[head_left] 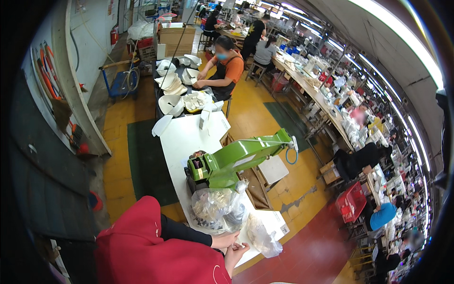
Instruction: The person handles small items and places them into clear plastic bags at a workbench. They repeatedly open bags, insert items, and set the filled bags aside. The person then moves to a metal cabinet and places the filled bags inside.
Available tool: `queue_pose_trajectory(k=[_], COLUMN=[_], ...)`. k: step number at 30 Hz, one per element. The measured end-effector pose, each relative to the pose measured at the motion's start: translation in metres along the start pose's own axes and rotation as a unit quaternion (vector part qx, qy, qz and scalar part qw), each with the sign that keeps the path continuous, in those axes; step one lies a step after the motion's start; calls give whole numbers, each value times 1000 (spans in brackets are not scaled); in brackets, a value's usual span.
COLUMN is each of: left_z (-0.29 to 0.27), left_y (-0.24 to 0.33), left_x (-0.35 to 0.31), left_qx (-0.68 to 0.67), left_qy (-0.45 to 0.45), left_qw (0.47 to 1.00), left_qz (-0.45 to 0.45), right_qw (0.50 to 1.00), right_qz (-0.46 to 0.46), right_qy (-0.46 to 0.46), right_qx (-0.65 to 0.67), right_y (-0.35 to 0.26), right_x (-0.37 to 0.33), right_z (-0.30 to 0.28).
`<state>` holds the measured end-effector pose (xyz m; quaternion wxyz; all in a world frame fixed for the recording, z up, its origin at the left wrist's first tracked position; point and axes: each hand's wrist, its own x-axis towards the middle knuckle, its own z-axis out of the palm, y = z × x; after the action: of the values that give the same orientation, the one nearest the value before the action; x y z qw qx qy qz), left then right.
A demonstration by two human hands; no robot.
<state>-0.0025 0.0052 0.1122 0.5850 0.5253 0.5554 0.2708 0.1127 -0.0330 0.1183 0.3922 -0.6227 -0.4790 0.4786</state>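
Over the near end of a white table (193,137), my left hand (224,240) and my right hand (234,254) are close together, their fingertips nearly meeting. Both look closed in a pinch; whatever small thing may be between the fingers is too small to make out. Just beyond my left hand sit clear plastic bags (210,204) of small pale and dark pieces. Another clear bag (263,238) lies to the right of my hands, near the table edge. Behind the bags stands a large green machine (239,156) with a long arm reaching right.
A co-worker in orange (232,71) handles white pieces at a dark table farther off, with stacked cream pieces (171,85) beside them. A white stool (273,169) stands right of the machine. A red crate (351,202) and long worktables with people line the right.
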Motion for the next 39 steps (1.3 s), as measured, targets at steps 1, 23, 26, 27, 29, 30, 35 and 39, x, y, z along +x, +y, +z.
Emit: queue_pose_trajectory(k=[1,23,26,27,29,30,35,39], left_z=[1,-28,-25,-23,-16,-10,1,-7], left_y=[1,-47,-32,-30,-43,-66,-89,-49], left_x=[-2,-3,-9,-9,-5,1,22,23], left_qx=[12,-122,-85,-92,-144,-188,67,-33], left_qy=[20,-101,-49,-37,-19,-10,35,-40], left_qw=[1000,979,987,984,978,972,993,999], left_qz=[-6,-131,-129,-145,-151,-141,-92,-3], right_qw=[1000,965,961,968,977,980,985,988], right_qz=[-16,-61,-36,-28,-8,4,58,53], right_qy=[-1,-41,-68,-74,-87,-100,-147,-92], right_qx=[-21,-253,-265,-239,-192,-171,-76,112], right_y=[4,2,5,3,4,9,17,20], right_x=[1,-2,2,3,3,4,5,4], right_z=[0,-5,-4,-4,-5,-5,-9,-21])
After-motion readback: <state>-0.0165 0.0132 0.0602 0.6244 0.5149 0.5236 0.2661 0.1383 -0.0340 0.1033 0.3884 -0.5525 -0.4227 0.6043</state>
